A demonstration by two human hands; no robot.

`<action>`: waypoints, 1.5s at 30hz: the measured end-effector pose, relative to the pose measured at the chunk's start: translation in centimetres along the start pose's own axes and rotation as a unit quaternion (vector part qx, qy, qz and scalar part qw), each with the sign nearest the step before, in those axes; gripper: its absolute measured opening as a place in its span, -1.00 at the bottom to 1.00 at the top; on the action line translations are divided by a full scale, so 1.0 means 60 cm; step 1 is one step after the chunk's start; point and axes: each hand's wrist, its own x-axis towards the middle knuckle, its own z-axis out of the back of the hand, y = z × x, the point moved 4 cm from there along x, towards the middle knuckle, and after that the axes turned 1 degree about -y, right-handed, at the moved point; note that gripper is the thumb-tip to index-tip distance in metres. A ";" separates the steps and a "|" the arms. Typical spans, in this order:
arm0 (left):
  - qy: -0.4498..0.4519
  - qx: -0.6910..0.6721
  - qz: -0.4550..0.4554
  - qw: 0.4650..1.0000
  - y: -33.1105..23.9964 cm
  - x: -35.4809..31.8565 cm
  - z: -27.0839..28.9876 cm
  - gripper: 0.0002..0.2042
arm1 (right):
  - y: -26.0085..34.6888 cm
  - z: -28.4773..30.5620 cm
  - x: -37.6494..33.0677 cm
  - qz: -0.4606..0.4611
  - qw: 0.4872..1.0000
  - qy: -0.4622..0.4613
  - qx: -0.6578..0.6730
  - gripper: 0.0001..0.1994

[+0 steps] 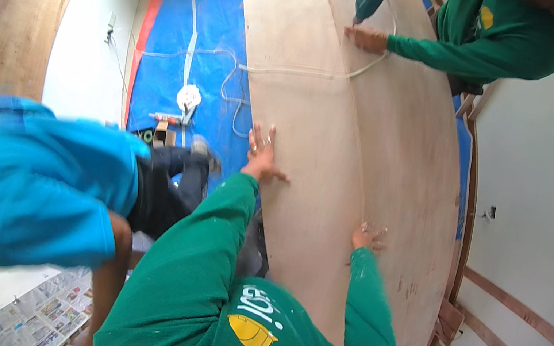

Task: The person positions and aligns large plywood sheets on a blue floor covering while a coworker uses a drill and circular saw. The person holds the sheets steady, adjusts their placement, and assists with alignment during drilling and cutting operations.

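Two long plywood sheets (pixel 316 120) lie side by side in front of me, meeting at a lengthwise seam. My left hand (pixel 263 156) rests on the left edge of the nearer-left sheet, its fingers spread. Close to the seam, my right hand (pixel 367 238) lies on the wood with fingers stretched out. Neither hand holds anything. At the far end a co-worker in a green sleeve (pixel 432 51) presses one hand (pixel 367 39) on the plywood. That person's other hand grips a dark green power drill (pixel 372 1), its tip down at the seam.
A white cable (pixel 295 72) runs across the sheets onto a blue tarp (pixel 171 14). Another person in a light blue shirt (pixel 38 183) bends at my left. Newspaper (pixel 38 309) covers the floor behind them. Wooden battens (pixel 526 313) line the right wall.
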 end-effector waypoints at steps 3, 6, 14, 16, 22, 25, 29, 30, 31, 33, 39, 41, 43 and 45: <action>-0.008 0.004 -0.005 1.000 -0.002 0.003 0.004 0.79 | 0.007 0.006 -0.008 -0.009 1.000 0.010 -0.027 -0.03; -0.004 0.006 0.004 1.000 -0.002 0.008 0.004 0.79 | 0.011 0.014 -0.014 -0.012 0.999 0.017 -0.028 -0.04; 0.000 0.019 0.016 1.000 0.004 0.022 0.001 0.78 | 0.022 0.019 -0.021 -0.009 0.999 0.015 -0.042 -0.06; -0.004 0.021 0.012 1.000 0.002 0.022 0.004 0.78 | 0.025 0.018 -0.021 -0.008 0.999 0.011 -0.042 -0.06; -0.008 0.016 0.006 1.000 0.000 0.022 0.010 0.77 | 0.028 0.016 -0.019 -0.005 0.999 0.006 -0.043 -0.07; -0.017 0.016 -0.003 1.000 0.000 0.023 0.011 0.75 | 0.030 0.013 -0.017 -0.002 0.999 -0.006 -0.046 -0.07; -0.003 -0.006 -0.009 1.000 0.001 0.025 0.011 0.77 | 0.032 0.007 -0.013 0.002 0.999 -0.017 -0.047 -0.07; -0.007 -0.005 -0.013 1.000 0.000 0.025 0.013 0.77 | 0.032 0.007 -0.012 0.000 0.999 -0.023 -0.046 -0.07; -0.003 -0.004 -0.009 1.000 0.001 0.026 0.013 0.77 | 0.032 0.006 -0.011 0.005 0.999 -0.022 -0.047 -0.06; -0.003 -0.010 -0.009 1.000 0.000 0.027 0.014 0.77 | 0.032 0.005 -0.009 0.004 0.998 -0.028 -0.048 -0.06; -0.003 -0.019 -0.008 1.000 -0.002 0.029 0.018 0.77 | 0.037 0.006 -0.005 0.006 0.999 -0.024 -0.047 -0.05; 0.008 -0.024 0.002 1.000 -0.003 0.029 0.021 0.76 | 0.040 0.005 -0.005 0.009 0.998 -0.018 -0.054 -0.05; 0.008 -0.019 -0.002 1.000 -0.006 0.028 0.028 0.77 | 0.042 0.005 -0.003 0.008 0.998 -0.017 -0.055 -0.06; 0.008 -0.021 -0.003 1.000 -0.009 0.024 0.033 0.76 | 0.041 0.005 0.001 -0.006 0.998 -0.020 -0.062 -0.06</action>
